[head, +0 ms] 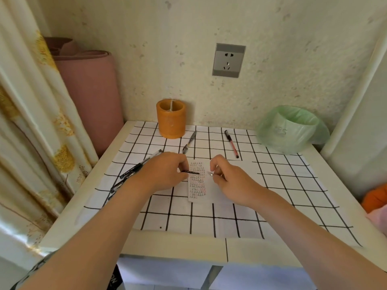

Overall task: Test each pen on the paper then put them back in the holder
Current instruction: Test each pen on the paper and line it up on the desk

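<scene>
A small paper slip (198, 182) covered in rows of ink marks lies in the middle of the checked cloth (272, 185). My left hand (165, 171) grips a dark pen (191, 172) whose tip points right over the paper. My right hand (227, 177) pinches a small silvery piece, apparently the pen cap (211, 174), just right of that tip. The orange pen holder (171, 118) stands at the back by the wall. A grey pen (189, 142) and a pink pen with a black cap (231, 143) lie behind the paper. Black pens (140, 164) lie to the left, partly under my forearm.
A small bin lined with a green bag (292, 127) stands at the back right corner. A wall socket (228, 60) is above the table. A pink roll (88, 88) and a curtain (31, 122) stand left of the table; orange fabric (376, 197) lies at the right edge.
</scene>
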`<state>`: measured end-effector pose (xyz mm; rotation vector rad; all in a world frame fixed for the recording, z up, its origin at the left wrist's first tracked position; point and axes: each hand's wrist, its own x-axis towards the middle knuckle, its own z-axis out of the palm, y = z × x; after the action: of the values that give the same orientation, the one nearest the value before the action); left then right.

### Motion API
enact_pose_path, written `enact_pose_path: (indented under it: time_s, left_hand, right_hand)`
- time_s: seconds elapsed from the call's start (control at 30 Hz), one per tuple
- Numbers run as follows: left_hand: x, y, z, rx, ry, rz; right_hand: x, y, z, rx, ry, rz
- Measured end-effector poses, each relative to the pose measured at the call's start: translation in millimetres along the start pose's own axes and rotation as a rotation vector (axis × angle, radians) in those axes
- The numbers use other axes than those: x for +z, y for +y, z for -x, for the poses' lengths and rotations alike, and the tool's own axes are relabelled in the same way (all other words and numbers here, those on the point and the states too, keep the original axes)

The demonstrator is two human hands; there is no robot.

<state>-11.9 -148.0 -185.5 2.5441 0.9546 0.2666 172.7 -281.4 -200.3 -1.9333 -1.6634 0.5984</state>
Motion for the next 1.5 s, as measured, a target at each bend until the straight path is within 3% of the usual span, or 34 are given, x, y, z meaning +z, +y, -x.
enact_pose_path:
  time_s: [0.13,0.23,0.5,0.87,1.1,1.5]
  left_hand:
    - [4,-1,0,0.056,-0.043,-0.179]
    - [7,-1,-1,0.07,-0.1,-0.162]
    - [13,-9,-8,0.105,-0.165,-0.107]
    - [20,-12,-14,0.117,-0.179,-0.085]
    - [16,-8,-17,0.128,-0.32,-0.162]
    - [28,-4,-20,0.126,-0.179,-0.169]
  right_hand:
    - [6,-4,-3,0.135,0.056,-0.476]
    - [9,-5,0,0.186,0.043,-0.768]
    - [22,3,0,0.173,-0.019,-1.033]
    - [32,-7,2,0.151,0.017,-0.622]
    - [37,1,2,0.021,0.052,-0.465]
    - [42,7,-1,-0.047,0.065,-0.355]
